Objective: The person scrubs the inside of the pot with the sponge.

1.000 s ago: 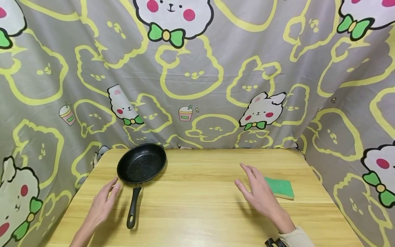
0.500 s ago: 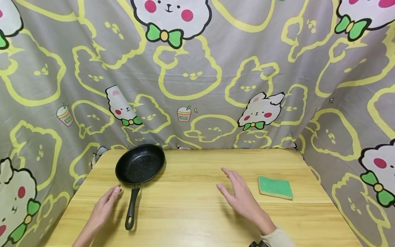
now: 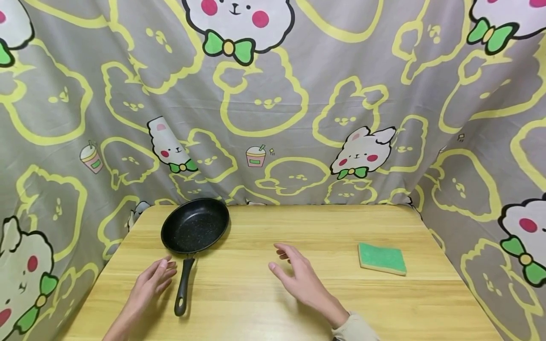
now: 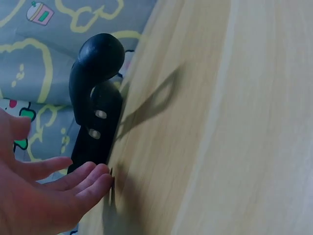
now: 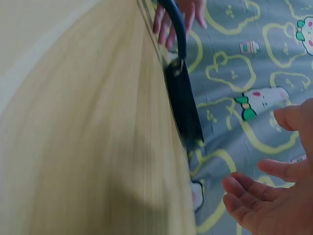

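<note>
A black frying pan [image 3: 194, 227] with a speckled inside rests at the back left of the table, its handle [image 3: 184, 286] pointing toward me. Just left of that handle is my left hand [image 3: 149, 282], fingers loosely bent and holding nothing. In the left wrist view the same hand [image 4: 58, 191] is beside the pan's raised handle [image 4: 93, 83]. Over the middle of the table hovers my right hand [image 3: 298, 277], thumb and fingers spread, with nothing in it. The right wrist view has its relaxed fingers [image 5: 244, 196], with the pan [image 5: 185, 105] beyond.
A green sponge [image 3: 381, 258] with a pale underside lies on the right part of the wooden table [image 3: 256, 312]. Patterned grey curtain [image 3: 273, 113] hangs close around the table's back and both sides.
My right hand has moved left, away from beside the sponge to mid-table. My left hand has shifted slightly right, nearer the pan handle. Pan and sponge stay in place.
</note>
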`<state>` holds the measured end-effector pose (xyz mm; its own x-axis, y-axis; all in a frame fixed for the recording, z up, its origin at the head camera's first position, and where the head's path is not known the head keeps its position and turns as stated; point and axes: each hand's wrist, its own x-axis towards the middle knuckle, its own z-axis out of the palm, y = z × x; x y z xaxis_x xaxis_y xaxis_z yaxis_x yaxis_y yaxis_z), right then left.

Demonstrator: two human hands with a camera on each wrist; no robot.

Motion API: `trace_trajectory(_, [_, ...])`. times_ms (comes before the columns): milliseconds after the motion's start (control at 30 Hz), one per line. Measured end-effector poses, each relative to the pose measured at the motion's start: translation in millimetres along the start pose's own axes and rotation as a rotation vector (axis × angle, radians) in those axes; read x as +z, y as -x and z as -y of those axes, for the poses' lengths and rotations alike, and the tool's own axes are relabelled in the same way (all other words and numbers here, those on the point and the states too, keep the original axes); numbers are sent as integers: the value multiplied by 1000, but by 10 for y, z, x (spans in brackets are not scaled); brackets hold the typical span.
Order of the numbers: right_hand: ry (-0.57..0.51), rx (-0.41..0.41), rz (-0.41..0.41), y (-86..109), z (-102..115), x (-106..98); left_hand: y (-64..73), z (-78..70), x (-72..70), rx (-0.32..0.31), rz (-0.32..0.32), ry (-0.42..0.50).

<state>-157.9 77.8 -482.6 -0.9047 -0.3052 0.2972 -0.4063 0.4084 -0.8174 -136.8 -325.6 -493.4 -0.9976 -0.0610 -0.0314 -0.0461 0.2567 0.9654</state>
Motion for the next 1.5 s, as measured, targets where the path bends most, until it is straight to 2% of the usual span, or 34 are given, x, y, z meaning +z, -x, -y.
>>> trace_trajectory(100, [-43,-1,13,-26,32,94,-2,12,29,-1,-18,20])
trace_trajectory(167, [-68,5,22,-41,51,151,-6,16,44,-18,-23,73])
trace_trajectory(300, [-113,31,53,-66,93,260,-11,15,56,-86,-3,233])
trace_trajectory(367, [-140,46,75,-80,121,315,-16,0,57,-136,9,281])
trace_trajectory(500, [-201,70,107,-105,188,430,-25,-38,71,-224,20,270])
trace_trajectory(767, [-336,143,159,-129,327,683,-46,-54,82,-320,31,305])
trace_trajectory(1000, [-485,270,204,-129,397,879,-75,-2,108,-348,41,408])
trace_trajectory(1200, [-625,365,235,-93,426,1126,-81,32,127,-377,56,451])
trace_trajectory(1500, [-787,454,230,-105,549,1475,-87,36,137,-352,55,534])
